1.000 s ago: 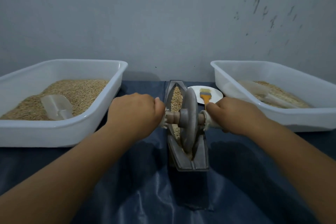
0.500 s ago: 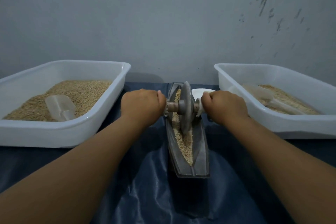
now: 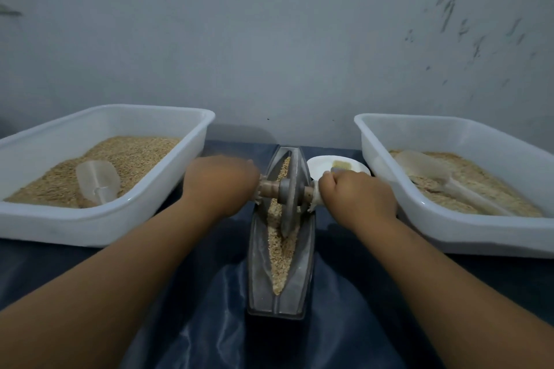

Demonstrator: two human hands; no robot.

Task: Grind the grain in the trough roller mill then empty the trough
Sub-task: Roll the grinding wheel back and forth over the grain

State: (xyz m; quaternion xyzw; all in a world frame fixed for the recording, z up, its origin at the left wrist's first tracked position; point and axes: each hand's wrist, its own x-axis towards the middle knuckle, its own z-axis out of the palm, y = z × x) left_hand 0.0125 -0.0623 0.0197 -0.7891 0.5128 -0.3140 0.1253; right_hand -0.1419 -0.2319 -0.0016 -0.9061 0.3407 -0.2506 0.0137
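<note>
Hands (image 3: pixel 220 186) (image 3: pixel 358 196) clench roller axle (image 3: pixel 271 189) over dark cloth (image 3: pixel 192 323), grey wall (image 3: pixel 269 39) behind.

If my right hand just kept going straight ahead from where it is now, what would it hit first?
Probably the small white plate with the brush, right beyond the right hand; depth is uncertain.

Ahead of you stands a plain grey-blue wall (image 3: pixel 269 39), flatly painted; dark scuffs and streaks run down its upper right part, and a small dark smudge sits high on the left; the light is dim and cool, with no lamp or window in view; below, a dark blue sheet (image 3: pixel 344 323) covers the work surface, glossy and creased, catching pale highlights near you.
</note>
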